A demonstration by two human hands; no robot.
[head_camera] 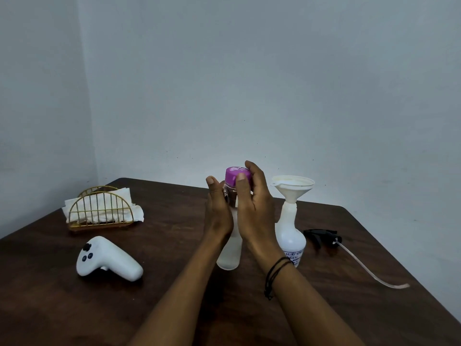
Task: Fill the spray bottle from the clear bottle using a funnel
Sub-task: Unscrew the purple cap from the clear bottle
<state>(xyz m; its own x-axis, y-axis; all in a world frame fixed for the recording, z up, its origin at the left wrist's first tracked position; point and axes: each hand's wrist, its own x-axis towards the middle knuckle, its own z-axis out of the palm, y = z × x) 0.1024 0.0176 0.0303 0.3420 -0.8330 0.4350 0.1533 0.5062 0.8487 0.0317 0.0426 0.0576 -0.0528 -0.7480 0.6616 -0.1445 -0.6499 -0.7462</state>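
My left hand (218,211) holds the neck and shoulder of the tall clear plastic bottle (229,255), which stands upright on the dark brown wooden surface (174,283) in the middle of the scene, and the fingers (242,178) of my right hand (254,208) are curled around its purple screw cap (235,174), so I judge that I am at the step of opening or closing this cap. Just to the right stands the white plastic spray bottle (290,233), and the white plastic funnel (293,186) already sits in its open neck. My right wrist is very near to this spray bottle, and this is the first danger: if I twist the cap with a wide movement, my arm may knock the bottle, and the funnel, which only rests in the neck, may tip or fall out. The second danger is the clear bottle itself: if my left hand squeezes the soft wall while the cap comes free, liquid may jump out onto the surface. The black trigger head with its pale long tube (324,237) lies further right, and a careless sleeve or elbow could sweep it off the edge. At the left, the white handheld controller (107,259) and the gold wire holder with white napkins (102,211) are well apart from any splash.
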